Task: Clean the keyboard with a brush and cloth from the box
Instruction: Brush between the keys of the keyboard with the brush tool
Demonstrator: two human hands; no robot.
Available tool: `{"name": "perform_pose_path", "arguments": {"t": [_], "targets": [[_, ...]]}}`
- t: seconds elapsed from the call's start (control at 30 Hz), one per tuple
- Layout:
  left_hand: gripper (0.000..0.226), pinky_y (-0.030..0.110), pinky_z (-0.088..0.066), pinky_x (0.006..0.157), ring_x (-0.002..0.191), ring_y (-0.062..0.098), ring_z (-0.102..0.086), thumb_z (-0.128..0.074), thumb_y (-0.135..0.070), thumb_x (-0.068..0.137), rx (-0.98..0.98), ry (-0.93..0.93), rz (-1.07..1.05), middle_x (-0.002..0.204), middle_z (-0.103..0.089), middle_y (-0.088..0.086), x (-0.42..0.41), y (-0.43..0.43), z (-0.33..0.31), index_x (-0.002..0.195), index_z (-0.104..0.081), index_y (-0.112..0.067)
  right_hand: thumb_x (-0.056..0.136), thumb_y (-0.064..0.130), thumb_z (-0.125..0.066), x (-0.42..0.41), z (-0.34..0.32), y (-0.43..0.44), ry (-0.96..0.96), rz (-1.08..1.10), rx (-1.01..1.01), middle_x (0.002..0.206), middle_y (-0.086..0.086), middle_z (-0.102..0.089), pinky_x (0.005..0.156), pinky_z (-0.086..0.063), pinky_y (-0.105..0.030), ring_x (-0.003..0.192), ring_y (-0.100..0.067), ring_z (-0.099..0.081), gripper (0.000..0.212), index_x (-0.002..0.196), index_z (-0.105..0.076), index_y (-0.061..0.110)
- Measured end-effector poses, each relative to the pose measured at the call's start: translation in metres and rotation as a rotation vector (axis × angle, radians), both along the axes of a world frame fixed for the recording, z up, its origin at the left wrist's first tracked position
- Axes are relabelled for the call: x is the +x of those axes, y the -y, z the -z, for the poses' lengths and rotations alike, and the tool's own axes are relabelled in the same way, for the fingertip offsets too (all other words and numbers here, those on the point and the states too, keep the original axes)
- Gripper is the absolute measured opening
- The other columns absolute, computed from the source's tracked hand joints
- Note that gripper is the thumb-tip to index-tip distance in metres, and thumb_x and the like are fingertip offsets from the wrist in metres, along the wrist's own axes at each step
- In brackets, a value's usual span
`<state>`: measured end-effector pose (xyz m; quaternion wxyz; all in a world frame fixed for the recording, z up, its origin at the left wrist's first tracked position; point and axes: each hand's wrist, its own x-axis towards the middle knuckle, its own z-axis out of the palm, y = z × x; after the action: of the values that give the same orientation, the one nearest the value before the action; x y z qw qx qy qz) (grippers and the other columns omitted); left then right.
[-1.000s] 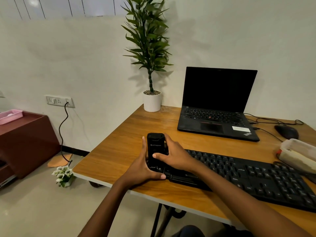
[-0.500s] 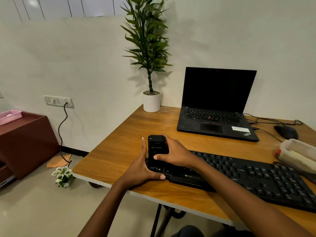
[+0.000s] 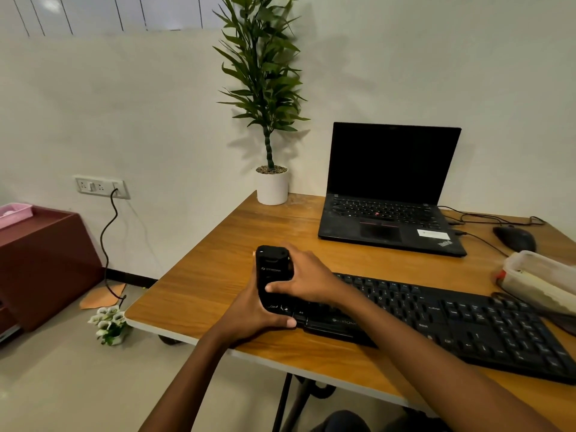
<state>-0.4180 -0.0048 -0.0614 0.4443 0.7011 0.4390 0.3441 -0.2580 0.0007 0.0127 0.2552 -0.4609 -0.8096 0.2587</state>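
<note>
both hands grip a black device (image 3: pixel 273 269) held upright over the left end of the keyboard (image 3: pixel 452 319). the left hand (image 3: pixel 249 316) wraps it from the left, thumb lying along the keyboard's front edge. the right hand (image 3: pixel 308 280) clasps it from the right, thumb across its face. the keyboard runs rightward from the hands, slanting toward the bench's front edge. the bench (image 3: pixel 202 291) shows bare wood left of the left hand out to its left edge, and the front corner lies just below that hand. beyond the hands a bare strip separates them from the laptop (image 3: pixel 389 219). far right of the right hand sits the box (image 3: pixel 539 275), touching the keyboard's far corner, contents unclear, with a mouse (image 3: pixel 514 238) behind it.
</note>
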Motion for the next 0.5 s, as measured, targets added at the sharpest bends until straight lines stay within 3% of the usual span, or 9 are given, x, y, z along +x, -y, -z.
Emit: {"name": "perform_pose_path", "arguments": {"t": [0.1, 0.17, 0.27, 0.37, 0.4, 0.5], "targets": [[0.143, 0.016, -0.044, 0.096, 0.117, -0.003, -0.052, -0.089, -0.032, 0.057, -0.050, -0.002, -0.014, 0.135, -0.050, -0.013, 0.001, 0.003, -0.003, 0.144, 0.025, -0.035, 0.074, 0.021, -0.076, 0.015, -0.006, 0.001, 0.034, -0.014, -0.045, 0.120, -0.001, -0.058, 0.090, -0.046, -0.028, 0.109, -0.014, -0.054, 0.063, 0.128, -0.044, 0.018], [0.143, 0.007, -0.039, 0.091, 0.124, 0.001, -0.047, -0.086, -0.029, 0.059, -0.065, -0.002, -0.021, 0.141, -0.044, -0.009, 0.002, 0.003, -0.002, 0.138, 0.033, -0.039, 0.072, 0.018, -0.077, 0.028, -0.017, 0.000, 0.123, -0.031, -0.077, 0.113, 0.002, -0.058, 0.086, -0.044, -0.024, 0.104, -0.011, -0.052, 0.056, 0.121, -0.048, 0.018], [0.143, 0.007, -0.040, 0.091, 0.120, -0.002, -0.050, -0.087, -0.031, 0.058, -0.046, -0.013, -0.022, 0.139, -0.045, -0.012, 0.001, 0.002, -0.002, 0.142, 0.028, -0.036, 0.072, 0.022, -0.077, 0.022, -0.024, 0.000, 0.206, -0.039, 0.006, 0.114, 0.001, -0.059, 0.084, -0.045, -0.028, 0.102, -0.014, -0.054, 0.055, 0.120, -0.049, 0.017], [0.129, 0.016, -0.045, 0.094, 0.119, 0.000, -0.052, -0.090, -0.034, 0.055, 0.001, -0.015, -0.016, 0.132, -0.052, -0.015, 0.000, 0.001, 0.000, 0.150, -0.003, -0.026, 0.074, 0.025, -0.076, 0.005, -0.006, 0.005, 0.145, -0.028, 0.094, 0.114, -0.003, -0.062, 0.079, -0.048, -0.029, 0.099, -0.017, -0.057, 0.057, 0.122, -0.047, 0.016], [0.126, 0.017, -0.046, 0.094, 0.120, 0.001, -0.052, -0.090, -0.031, 0.057, 0.005, -0.014, -0.012, 0.130, -0.052, -0.016, 0.000, 0.000, 0.002, 0.150, -0.005, -0.025, 0.074, 0.025, -0.075, 0.004, 0.000, 0.007, 0.103, -0.015, 0.091, 0.115, -0.005, -0.062, 0.079, -0.048, -0.027, 0.100, -0.017, -0.058, 0.059, 0.124, -0.045, 0.016], [0.136, 0.008, -0.044, 0.089, 0.109, -0.016, -0.052, -0.085, -0.017, 0.065, -0.048, -0.002, 0.000, 0.123, -0.049, -0.026, 0.001, 0.001, -0.001, 0.144, 0.024, -0.033, 0.073, 0.020, -0.077, 0.024, 0.000, 0.009, -0.044, -0.003, -0.050, 0.118, 0.000, -0.059, 0.085, -0.046, -0.021, 0.108, -0.013, -0.055, 0.064, 0.128, -0.044, 0.018]]}}
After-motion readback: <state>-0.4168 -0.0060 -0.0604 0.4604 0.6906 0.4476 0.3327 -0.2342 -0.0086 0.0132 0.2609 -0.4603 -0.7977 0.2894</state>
